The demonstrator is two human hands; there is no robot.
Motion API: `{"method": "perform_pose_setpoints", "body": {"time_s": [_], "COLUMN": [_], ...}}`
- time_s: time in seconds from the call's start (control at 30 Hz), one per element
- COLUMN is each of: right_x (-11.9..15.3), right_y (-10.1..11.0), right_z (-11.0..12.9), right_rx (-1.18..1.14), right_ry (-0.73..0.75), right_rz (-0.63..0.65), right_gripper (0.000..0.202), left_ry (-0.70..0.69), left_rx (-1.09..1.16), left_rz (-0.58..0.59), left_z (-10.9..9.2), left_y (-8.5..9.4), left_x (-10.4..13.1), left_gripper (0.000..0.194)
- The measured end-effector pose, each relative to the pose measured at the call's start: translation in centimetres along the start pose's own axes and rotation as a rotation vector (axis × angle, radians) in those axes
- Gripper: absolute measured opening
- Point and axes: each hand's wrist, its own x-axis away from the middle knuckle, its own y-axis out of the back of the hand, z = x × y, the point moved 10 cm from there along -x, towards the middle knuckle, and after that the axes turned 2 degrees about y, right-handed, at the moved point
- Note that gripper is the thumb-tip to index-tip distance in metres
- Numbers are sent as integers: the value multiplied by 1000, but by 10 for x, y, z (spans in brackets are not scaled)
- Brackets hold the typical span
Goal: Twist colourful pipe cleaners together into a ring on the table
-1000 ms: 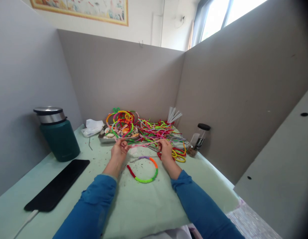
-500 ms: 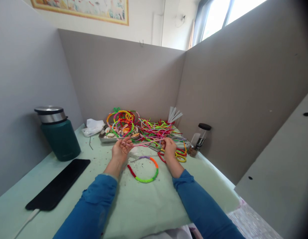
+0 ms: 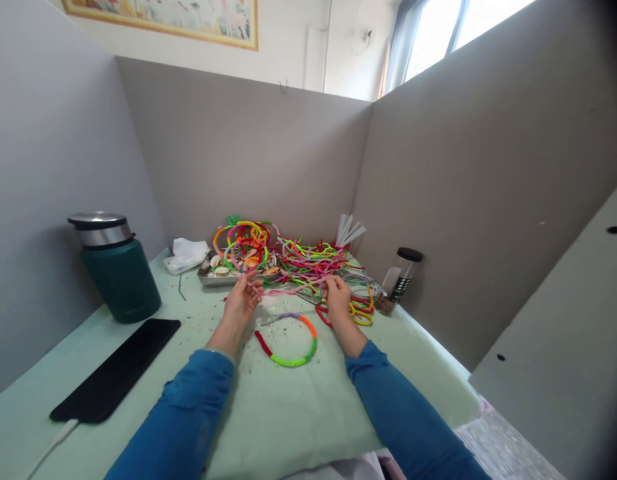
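Between my two hands stretches a pink pipe cleaner, with what looks like a second strand beside it. My left hand pinches its left end, fingers bent. My right hand is closed on the other end. Below them on the cloth lies an open ring of wrapped pipe cleaner in red, green, orange and purple, with a bare tail at its upper left. Behind my hands is a heap of coloured pipe cleaners. Yellow and red loops lie beside my right hand.
A metal tray holds shells and colourful rings. At the left stand a green bottle and a black phone with a white cable. A black-lidded jar, white strips and a tissue pack are further back. Grey partitions surround the table.
The pink strand hangs slightly lower and looks more like two strands. My left hand's fingers have curled in more, and my right hand has shifted slightly left.
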Motion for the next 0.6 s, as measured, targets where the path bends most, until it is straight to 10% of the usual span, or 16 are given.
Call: {"method": "perform_pose_setpoints", "body": {"time_s": [0.23, 0.4, 0.6], "right_x": [24, 13, 0], "right_y": [-43, -28, -14], "right_z": [16, 10, 10], "right_rx": [156, 185, 225], "right_ry": [240, 188, 145], "right_rz": [334, 225, 149], "right_gripper": [19, 21, 23], "left_ry": [-113, -107, -323], "left_rx": [-30, -191, -803], "left_rz": [-3, 52, -213], "left_z": [-7, 2, -18], "left_y": [1, -7, 16], "left_x": [-4, -7, -7], "left_gripper": [24, 23, 23]}}
